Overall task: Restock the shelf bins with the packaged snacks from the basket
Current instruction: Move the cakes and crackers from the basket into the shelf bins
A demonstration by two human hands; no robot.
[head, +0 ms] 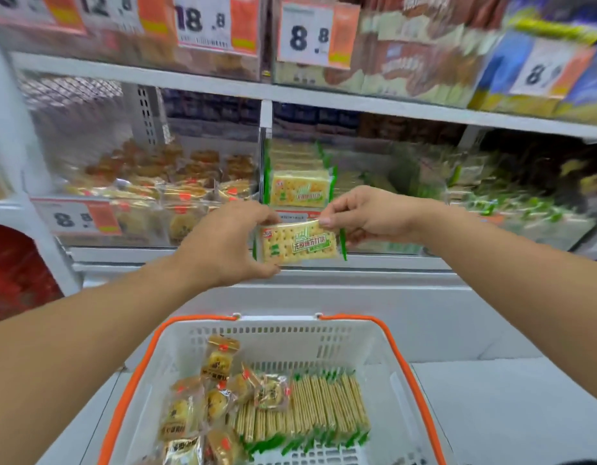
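Observation:
A green-edged cracker pack (299,243) is held up between both hands in front of the shelf. My left hand (223,243) grips its left end; my right hand (367,216) pinches its upper right corner. Behind it, the clear cracker bin (299,187) holds the same packs standing upright. Below, the white basket (384,350) with orange handles holds a row of cracker packs (324,411) on edge and several pastry packs (210,397) at its left.
A clear bin of round pastries (176,182) sits left of the cracker bin, with a price tag (77,218) on its front. More green-wrapped snacks (511,203) lie to the right. The upper shelf (290,92) carries more bins and price cards. A white ledge (324,283) runs under the bins.

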